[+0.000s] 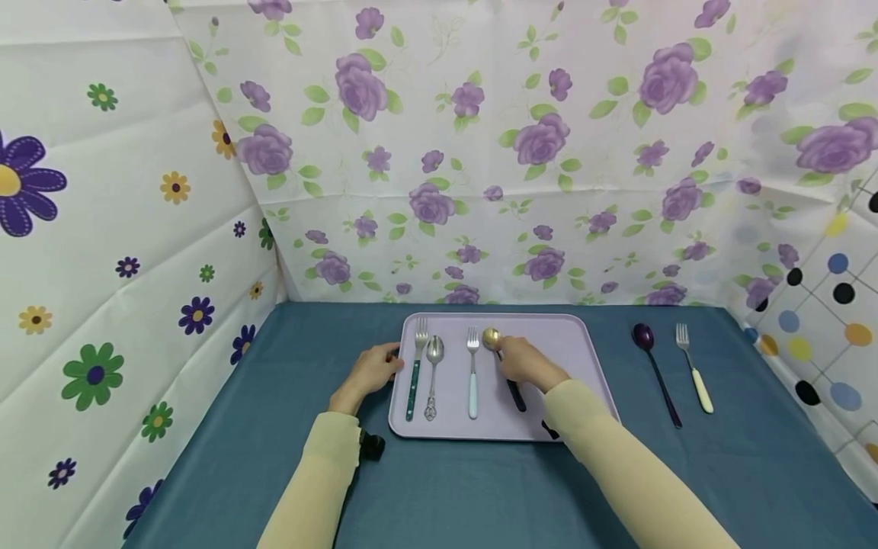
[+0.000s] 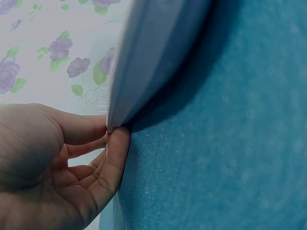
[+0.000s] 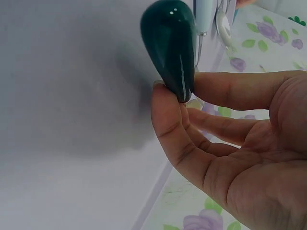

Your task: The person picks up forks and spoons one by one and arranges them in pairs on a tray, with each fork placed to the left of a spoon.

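A lavender tray [image 1: 569, 351] lies on the teal tablecloth [image 1: 480, 488]. On it are a green-handled fork [image 1: 414, 381], a silver spoon [image 1: 433, 374] and a light-blue-handled fork [image 1: 472, 381]. My right hand [image 1: 506, 360] pinches the dark handle [image 3: 170, 48] of a gold-bowled spoon [image 1: 491, 338] between thumb and forefinger, low over the tray [image 3: 72, 96]. My left hand [image 1: 394, 360] is at the tray's left rim [image 2: 144, 72], thumb [image 2: 112, 158] and fingertips meeting on the edge.
A purple spoon [image 1: 652, 366] and a cream-handled fork [image 1: 693, 366] lie on the cloth right of the tray. Floral sheets wall in the back [image 1: 480, 152], left and right sides. A small black object [image 1: 372, 446] sits by my left sleeve.
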{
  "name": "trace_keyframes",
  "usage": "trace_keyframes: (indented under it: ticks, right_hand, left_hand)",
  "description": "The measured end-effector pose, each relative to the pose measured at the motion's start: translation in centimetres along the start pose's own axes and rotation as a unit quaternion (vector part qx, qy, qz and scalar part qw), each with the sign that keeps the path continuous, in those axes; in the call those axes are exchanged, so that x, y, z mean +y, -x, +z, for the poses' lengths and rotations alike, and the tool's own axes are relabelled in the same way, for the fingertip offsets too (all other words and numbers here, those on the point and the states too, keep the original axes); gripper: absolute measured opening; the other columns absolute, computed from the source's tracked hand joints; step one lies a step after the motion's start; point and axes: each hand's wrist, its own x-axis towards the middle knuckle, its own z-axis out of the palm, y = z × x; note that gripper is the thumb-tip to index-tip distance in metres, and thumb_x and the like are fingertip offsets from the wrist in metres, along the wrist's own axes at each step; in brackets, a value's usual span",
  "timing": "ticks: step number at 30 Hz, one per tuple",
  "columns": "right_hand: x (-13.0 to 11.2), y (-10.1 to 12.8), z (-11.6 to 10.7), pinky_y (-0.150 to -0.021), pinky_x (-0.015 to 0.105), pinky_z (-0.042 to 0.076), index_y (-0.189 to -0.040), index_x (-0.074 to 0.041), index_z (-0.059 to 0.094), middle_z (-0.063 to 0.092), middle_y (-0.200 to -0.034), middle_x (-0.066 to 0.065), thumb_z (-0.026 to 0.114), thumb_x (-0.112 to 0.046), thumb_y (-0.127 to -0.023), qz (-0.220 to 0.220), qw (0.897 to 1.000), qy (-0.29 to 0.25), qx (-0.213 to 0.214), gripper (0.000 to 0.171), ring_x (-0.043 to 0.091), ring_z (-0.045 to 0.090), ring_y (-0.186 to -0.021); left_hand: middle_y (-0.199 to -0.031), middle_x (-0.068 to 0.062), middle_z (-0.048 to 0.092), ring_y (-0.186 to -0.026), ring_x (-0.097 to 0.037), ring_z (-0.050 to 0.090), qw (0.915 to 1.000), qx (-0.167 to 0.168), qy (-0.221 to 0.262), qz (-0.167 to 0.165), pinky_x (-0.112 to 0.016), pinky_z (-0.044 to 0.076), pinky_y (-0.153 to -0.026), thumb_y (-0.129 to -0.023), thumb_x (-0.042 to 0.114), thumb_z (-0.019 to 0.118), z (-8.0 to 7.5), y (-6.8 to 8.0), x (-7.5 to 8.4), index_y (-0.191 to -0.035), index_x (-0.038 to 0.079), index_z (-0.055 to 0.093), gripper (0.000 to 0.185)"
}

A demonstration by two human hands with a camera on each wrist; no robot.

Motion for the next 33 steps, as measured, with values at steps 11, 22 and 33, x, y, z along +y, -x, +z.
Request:
trace_keyframes:
  ticks: [11,22,33]
  right_hand:
    - [-0.7,-0.2,0.6,-0.050,0.028,0.050,-0.093,0.004,0.067,0.064,-0.074,0.014,0.058,0.012,-0.087,0.000,1.000,0.001,0.001,0.013,0.020,0.064,-0.053]
    - [-1.6,-0.6,1.3,-0.048,0.028,0.051,-0.109,0.005,0.064,0.069,-0.094,0.030,0.059,0.010,-0.090,0.021,0.999,-0.005,0.031,0.020,0.022,0.067,-0.050]
    - [-1.8,-1.1,1.9,-0.047,0.027,0.049,-0.106,0.007,0.066,0.066,-0.081,0.020,0.060,0.007,-0.092,0.049,0.998,-0.003,0.029,0.015,0.020,0.065,-0.049]
  left_hand:
    - [-0.089,-0.009,0.065,-0.084,-0.020,0.071,1.0000,0.000,-0.005,0.001,-0.038,0.057,-0.078,-0.105,0.010,0.060,-0.1,0.0,0.2,-0.152,-0.005,0.049,0.050]
    - [-0.091,-0.010,0.066,-0.085,-0.020,0.071,1.0000,-0.001,-0.005,0.002,-0.039,0.058,-0.080,-0.106,0.011,0.059,-0.1,-0.2,0.0,-0.152,-0.005,0.048,0.050]
    - [-0.092,-0.010,0.066,-0.085,-0.020,0.071,1.0000,-0.002,-0.007,0.000,-0.038,0.057,-0.079,-0.106,0.012,0.059,-0.1,-0.1,-0.1,-0.152,-0.005,0.048,0.050]
